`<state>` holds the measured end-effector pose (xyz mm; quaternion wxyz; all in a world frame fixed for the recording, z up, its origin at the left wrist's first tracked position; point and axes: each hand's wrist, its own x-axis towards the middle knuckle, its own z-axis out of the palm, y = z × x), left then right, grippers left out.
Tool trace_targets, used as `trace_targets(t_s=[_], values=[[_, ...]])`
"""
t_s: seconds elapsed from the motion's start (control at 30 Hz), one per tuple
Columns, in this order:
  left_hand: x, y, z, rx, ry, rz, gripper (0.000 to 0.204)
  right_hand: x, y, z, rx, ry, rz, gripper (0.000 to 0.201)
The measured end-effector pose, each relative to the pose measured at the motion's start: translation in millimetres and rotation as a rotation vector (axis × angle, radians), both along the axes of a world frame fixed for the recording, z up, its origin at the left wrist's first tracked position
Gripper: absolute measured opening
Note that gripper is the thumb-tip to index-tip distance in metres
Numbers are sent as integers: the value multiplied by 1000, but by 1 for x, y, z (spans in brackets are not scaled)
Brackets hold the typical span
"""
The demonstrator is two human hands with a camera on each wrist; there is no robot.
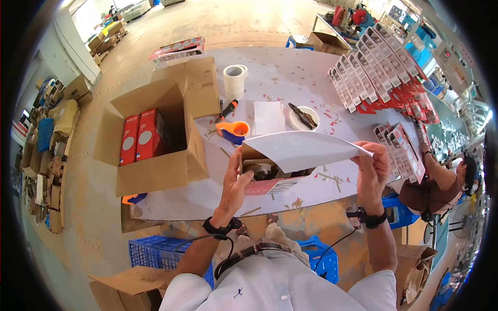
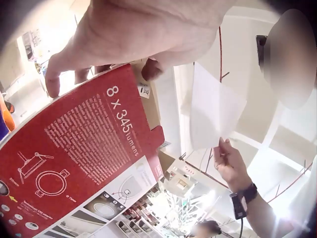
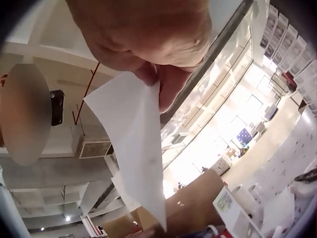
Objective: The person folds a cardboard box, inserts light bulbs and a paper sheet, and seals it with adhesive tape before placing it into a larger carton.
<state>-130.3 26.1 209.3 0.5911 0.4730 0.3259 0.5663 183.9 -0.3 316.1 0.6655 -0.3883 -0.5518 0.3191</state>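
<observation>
A red and white box (image 1: 270, 185) stands at the table's near edge, its top uncovered and dark items showing inside. My left hand (image 1: 233, 186) grips the box's left end, thumb over the rim; in the left wrist view the hand (image 2: 143, 34) lies along the top edge of the printed red side (image 2: 94, 134). Between thumb and fingers my right hand (image 1: 372, 173) pinches the right corner of a white sheet (image 1: 301, 147), which bends over the box opening. The right wrist view shows the sheet (image 3: 136, 144) hanging from the fingertips of the hand (image 3: 148, 39).
Left of the box, an open carton (image 1: 155, 179) holds two red boxes (image 1: 150, 135). Behind are a tape dispenser (image 1: 233, 129), tape rolls (image 1: 235, 80), a cutter (image 1: 229, 108), white paper (image 1: 269, 117) and pliers (image 1: 304, 117). Stacked packaging (image 1: 371, 67) and a seated person (image 1: 441, 181) are at right.
</observation>
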Motion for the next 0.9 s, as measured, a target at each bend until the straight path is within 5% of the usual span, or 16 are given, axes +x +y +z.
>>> trace_targets(t_s=[0.2, 0.53, 0.63, 0.83, 0.9], values=[[1, -2, -8, -20, -10, 14, 77, 6, 15, -19, -23, -179, 174, 12], [15, -4, -11, -75, 47, 116, 78, 24, 35, 12, -140, -424, 377, 22], [12, -4, -15, -53, -70, 43, 72, 14, 35, 20, -187, -667, 385, 26], [10, -5, -13, -129, -104, 80, 67, 23, 43, 65, 2, -967, 235, 28], [10, -7, -11, -142, -187, 58, 66, 11, 41, 73, 60, -1052, 322, 29]])
